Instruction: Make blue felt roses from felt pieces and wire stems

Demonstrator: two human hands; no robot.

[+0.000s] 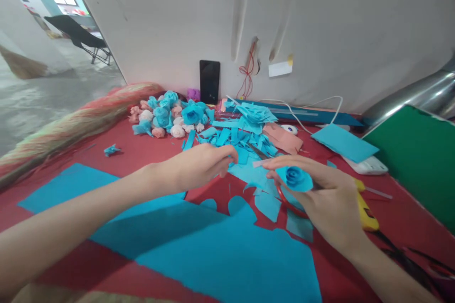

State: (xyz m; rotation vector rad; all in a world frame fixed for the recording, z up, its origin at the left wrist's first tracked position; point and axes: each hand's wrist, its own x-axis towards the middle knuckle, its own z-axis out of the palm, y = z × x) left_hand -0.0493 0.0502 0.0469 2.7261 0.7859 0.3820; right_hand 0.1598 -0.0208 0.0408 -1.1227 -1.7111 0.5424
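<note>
My right hand [330, 194] holds a blue paper rose [294, 178], its spiral facing me. At the fingertips of that hand sits a small pale strip [260, 163]. My left hand [202, 165] hovers left of it over the table, fingers curled together; what they pinch, if anything, does not show. Under the right hand lie red-handled scissors [289, 203], partly hidden, among blue paper petals [266, 204]. A large sheet of blue crepe paper [227, 251] with a scalloped cut edge spreads in front of me, below both hands.
Finished blue, pink and white paper flowers [161, 117] are heaped at the back left, beside blue paper scraps [245, 128]. A black phone [209, 81] leans on the wall. A yellow glue gun [368, 210] lies right, near a green board [415, 161]. Thick rope [81, 123] edges the left.
</note>
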